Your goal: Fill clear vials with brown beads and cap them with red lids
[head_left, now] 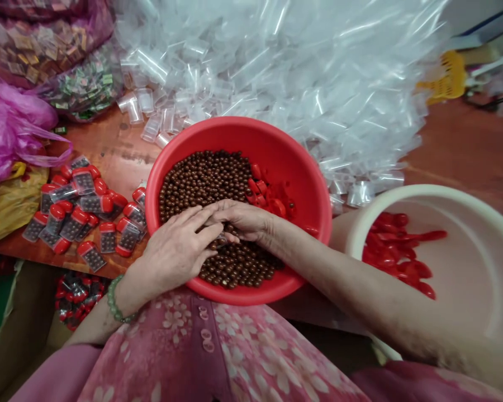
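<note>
Both hands meet over a red basin (314, 178) holding many small brown balls (205, 176) and some red caps (274, 201). My left hand (184, 245) lies at the near left of the basin, its fingers bent round a small clear container (221, 241) that is mostly hidden. Reaching in from the right, my right hand (245, 220) is curled low over the balls, its fingers partly under the left ones. Whether it grips the container or balls is hidden. A green bead bracelet (115, 301) circles the left wrist.
Filled red-capped containers (84, 206) lie on the brown table (121, 145) at left, more (77, 298) below its edge. Behind the basin are clear empty containers (251, 72). A white bucket (444, 195) with red pieces (396, 251) stands right. Bags (17, 117) fill the far left.
</note>
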The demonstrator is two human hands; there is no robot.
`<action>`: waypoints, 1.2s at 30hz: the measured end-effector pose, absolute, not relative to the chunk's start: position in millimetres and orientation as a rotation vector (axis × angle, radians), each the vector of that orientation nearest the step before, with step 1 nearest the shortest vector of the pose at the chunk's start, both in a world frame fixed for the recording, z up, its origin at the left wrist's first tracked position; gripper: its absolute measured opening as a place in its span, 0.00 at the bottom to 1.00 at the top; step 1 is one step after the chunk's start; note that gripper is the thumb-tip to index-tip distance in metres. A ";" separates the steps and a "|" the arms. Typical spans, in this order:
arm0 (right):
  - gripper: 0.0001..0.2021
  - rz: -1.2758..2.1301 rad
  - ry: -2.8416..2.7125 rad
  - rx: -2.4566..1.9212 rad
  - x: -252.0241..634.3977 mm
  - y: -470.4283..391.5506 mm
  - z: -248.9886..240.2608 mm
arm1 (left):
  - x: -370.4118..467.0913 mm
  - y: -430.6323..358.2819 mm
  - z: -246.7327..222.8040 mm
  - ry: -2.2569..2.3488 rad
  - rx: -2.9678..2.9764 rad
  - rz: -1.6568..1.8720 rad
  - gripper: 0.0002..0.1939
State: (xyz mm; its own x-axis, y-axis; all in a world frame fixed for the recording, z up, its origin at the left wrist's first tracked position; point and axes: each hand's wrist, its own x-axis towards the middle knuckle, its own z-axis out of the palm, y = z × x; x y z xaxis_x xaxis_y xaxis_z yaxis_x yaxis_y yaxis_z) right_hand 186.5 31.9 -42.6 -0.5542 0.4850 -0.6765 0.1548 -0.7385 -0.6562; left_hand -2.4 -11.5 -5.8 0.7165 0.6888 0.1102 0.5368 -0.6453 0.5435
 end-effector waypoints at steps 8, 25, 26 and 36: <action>0.14 2.275 -1.123 -1.239 194.4 34.5 -33.2 | 5.8 7.0 4.4 0.844 1.904 0.737 0.12; 0.12 0.460 -2.361 -2.196 260.0 12.7 13.6 | 5.6 16.6 8.5 0.924 1.623 0.735 0.06; 0.11 0.381 -2.429 -2.258 260.7 9.1 12.4 | 6.7 18.1 7.3 0.917 1.626 0.730 0.06; 0.09 0.440 -2.379 -2.429 252.3 -1.5 0.5 | 8.6 21.7 5.4 0.891 1.424 0.678 0.09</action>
State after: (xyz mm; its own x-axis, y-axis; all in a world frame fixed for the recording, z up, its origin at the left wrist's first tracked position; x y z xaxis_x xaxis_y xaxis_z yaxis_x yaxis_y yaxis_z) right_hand 252.3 -1.5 0.5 0.0244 0.9270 -0.3743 0.9995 -0.0159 0.0258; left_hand 8.6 21.7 5.4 0.5273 0.8421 -0.1132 0.1153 0.0611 0.9914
